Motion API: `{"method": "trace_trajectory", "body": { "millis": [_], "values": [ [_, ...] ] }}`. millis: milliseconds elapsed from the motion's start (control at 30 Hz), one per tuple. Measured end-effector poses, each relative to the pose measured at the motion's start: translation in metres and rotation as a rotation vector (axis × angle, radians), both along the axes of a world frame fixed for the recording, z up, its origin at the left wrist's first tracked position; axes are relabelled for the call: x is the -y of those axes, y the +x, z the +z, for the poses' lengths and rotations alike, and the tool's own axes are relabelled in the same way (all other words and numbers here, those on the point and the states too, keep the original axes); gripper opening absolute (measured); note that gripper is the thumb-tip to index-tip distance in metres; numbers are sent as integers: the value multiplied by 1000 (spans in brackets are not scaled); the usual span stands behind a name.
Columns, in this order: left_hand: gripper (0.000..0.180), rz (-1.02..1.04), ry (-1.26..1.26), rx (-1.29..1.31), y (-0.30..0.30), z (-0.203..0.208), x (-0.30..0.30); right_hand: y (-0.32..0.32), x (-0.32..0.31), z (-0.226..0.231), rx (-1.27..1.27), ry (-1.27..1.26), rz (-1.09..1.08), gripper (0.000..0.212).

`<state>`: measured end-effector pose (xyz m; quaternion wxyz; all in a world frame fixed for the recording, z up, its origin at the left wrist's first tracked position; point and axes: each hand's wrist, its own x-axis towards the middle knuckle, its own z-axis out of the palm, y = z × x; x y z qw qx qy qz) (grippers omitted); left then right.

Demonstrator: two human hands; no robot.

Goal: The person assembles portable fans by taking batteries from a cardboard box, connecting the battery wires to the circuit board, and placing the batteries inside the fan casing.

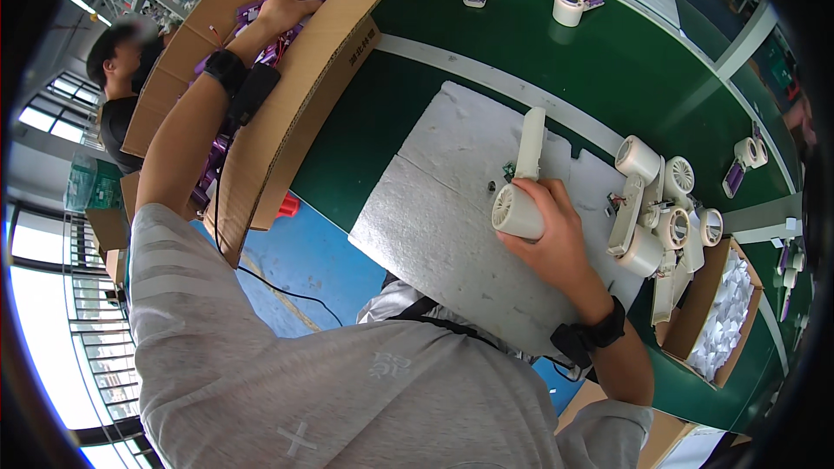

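Note:
At the upper left, my left hand (pixel 287 10) reaches into a large cardboard box (pixel 304 113) of purple wrapped battery packs (pixel 249 13) with thin red wires. Its fingers are bent down among the packs, and what they hold is hidden. My right hand (pixel 556 234) is closed around the round head of a white handheld fan housing (pixel 519 211), above the white foam sheet (pixel 426 182). The housing's long handle part points away from me. A small green circuit board (pixel 509 171) shows beside the handle, with a small dark part to its left.
Several white fan housings (pixel 638 252) are piled right of the foam. A smaller carton (pixel 717 313) with white folded pieces stands at the right edge. White fan heads with purple packs (pixel 569 9) sit across the green bench (pixel 521 43). Another person (pixel 122 78) is at far left.

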<state>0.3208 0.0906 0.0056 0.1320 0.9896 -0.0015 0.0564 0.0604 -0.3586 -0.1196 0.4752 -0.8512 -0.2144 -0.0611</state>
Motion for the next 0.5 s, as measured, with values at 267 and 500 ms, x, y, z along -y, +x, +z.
{"method": "trace_trajectory", "body": {
  "millis": [267, 500],
  "values": [
    [27, 34, -467, -40, -17, 14, 6, -2, 2, 1, -7, 2, -6, 58],
    [29, 104, -960, -97, -33, 29, -8, -2, 0, 2, -9, -10, 6, 58]
  ]
}}
